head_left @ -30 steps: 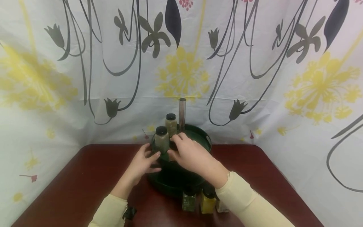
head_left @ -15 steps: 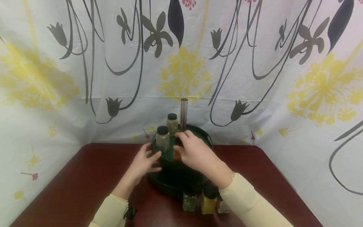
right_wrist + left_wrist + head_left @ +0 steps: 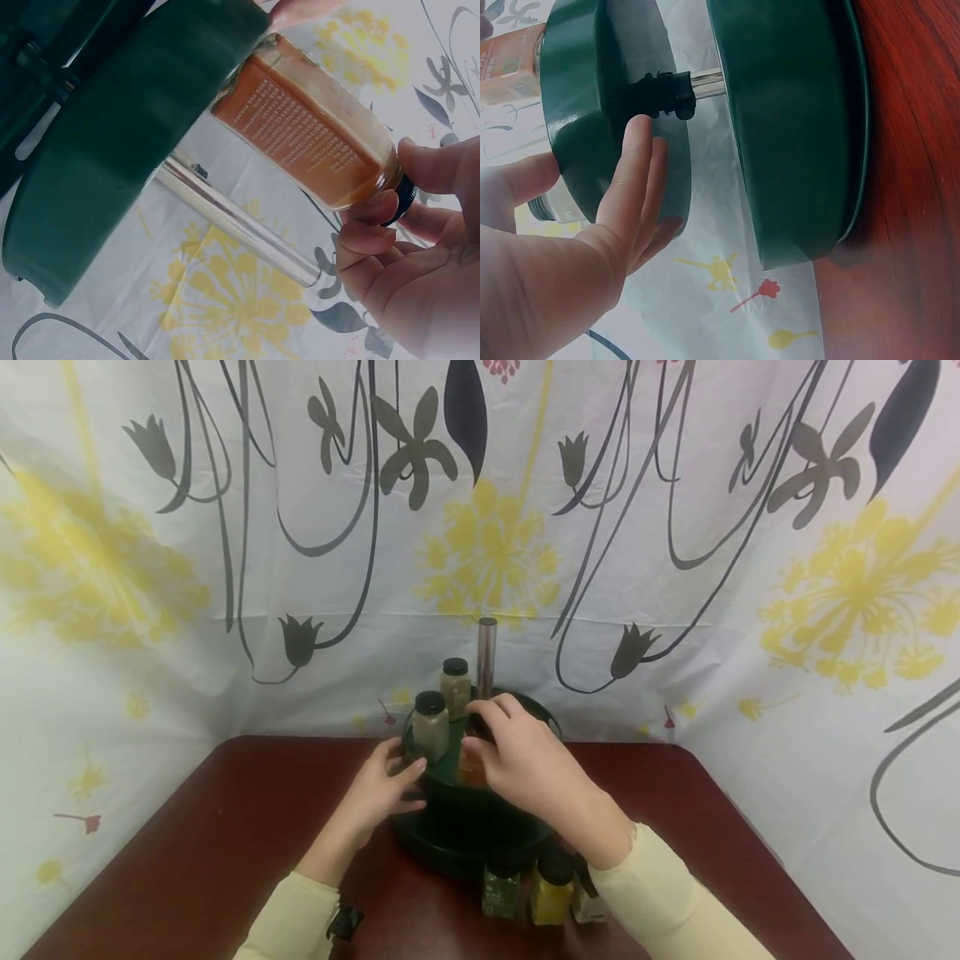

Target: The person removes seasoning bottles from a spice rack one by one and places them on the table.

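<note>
My right hand (image 3: 420, 247) pinches the black lid (image 3: 403, 201) of a glass spice jar (image 3: 300, 135) with orange-brown powder. The jar is upright at the upper tier (image 3: 427, 783) of a dark green two-tier tray, its base partly hidden by the rim. My left hand (image 3: 378, 793) holds that tier's left edge, thumb at the outer wall and fingers stretched along the underside, as the left wrist view shows. Two spice jars with black lids, a pale one (image 3: 431, 735) and a tan one (image 3: 454, 689), stand on the upper tier's left side.
A metal post (image 3: 487, 656) rises from the tray's centre. Before the lower tier (image 3: 427, 852), a green jar (image 3: 501, 889), a yellow jar (image 3: 552, 893) and a pale jar (image 3: 588, 906) stand on the red-brown table (image 3: 262, 810). A patterned curtain (image 3: 337, 585) hangs behind.
My right hand has moved slightly right with the orange-brown spice jar, which shows more beneath the fingers now. The left hand stays at the tray's edge.
</note>
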The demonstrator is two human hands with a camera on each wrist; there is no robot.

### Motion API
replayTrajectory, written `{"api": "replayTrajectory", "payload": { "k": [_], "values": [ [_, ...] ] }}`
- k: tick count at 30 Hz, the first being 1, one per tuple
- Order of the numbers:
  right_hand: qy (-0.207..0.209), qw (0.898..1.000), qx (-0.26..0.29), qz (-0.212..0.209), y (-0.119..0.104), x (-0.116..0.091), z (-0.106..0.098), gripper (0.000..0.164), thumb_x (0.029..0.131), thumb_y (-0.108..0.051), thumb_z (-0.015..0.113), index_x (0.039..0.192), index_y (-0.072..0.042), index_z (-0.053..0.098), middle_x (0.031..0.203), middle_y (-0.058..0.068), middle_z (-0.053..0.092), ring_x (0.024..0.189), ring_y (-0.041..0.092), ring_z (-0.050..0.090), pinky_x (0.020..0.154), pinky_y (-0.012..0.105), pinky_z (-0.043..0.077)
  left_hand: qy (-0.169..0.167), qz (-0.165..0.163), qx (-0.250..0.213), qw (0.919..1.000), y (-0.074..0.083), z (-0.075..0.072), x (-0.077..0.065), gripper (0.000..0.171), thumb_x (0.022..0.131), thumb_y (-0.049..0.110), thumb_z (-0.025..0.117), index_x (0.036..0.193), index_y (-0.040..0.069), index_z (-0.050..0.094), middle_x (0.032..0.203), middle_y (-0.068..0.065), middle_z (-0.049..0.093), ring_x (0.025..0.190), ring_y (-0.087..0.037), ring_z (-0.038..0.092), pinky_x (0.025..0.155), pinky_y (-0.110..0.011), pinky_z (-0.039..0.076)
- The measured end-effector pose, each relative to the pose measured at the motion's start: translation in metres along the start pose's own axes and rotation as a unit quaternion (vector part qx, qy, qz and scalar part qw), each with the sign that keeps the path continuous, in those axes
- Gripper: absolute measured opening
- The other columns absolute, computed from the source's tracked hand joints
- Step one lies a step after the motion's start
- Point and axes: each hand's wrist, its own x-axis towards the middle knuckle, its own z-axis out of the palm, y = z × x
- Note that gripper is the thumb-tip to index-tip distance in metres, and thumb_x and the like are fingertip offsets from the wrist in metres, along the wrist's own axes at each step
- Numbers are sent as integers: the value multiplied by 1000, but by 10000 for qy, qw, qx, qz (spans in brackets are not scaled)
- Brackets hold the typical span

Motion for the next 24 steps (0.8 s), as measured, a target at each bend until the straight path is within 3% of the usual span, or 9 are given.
{"api": "replayTrajectory", "payload": {
  "k": [15, 24],
  "values": [
    [160, 9990, 10, -410, -13, -11, -13, 37, 95, -30, 61, 129, -16, 57, 116, -5, 54, 77, -1, 53, 64, 17, 50, -3, 66, 188, 9998, 1, -1, 1, 73, 97, 27, 60, 152, 6, 17, 148, -27, 31, 104, -34, 60, 79, -43, 56],
    [-98, 9981, 214, -569, -21, -19, -8, 37, 96, -29, 61, 129, -15, 56, 118, -4, 53, 73, -1, 53, 63, 16, 51, 51, 19, 201, 9998, -3, -1, 2, 73, 96, 26, 61, 152, 6, 18, 147, -26, 32, 106, -35, 59, 80, -45, 56]
  ]
}}
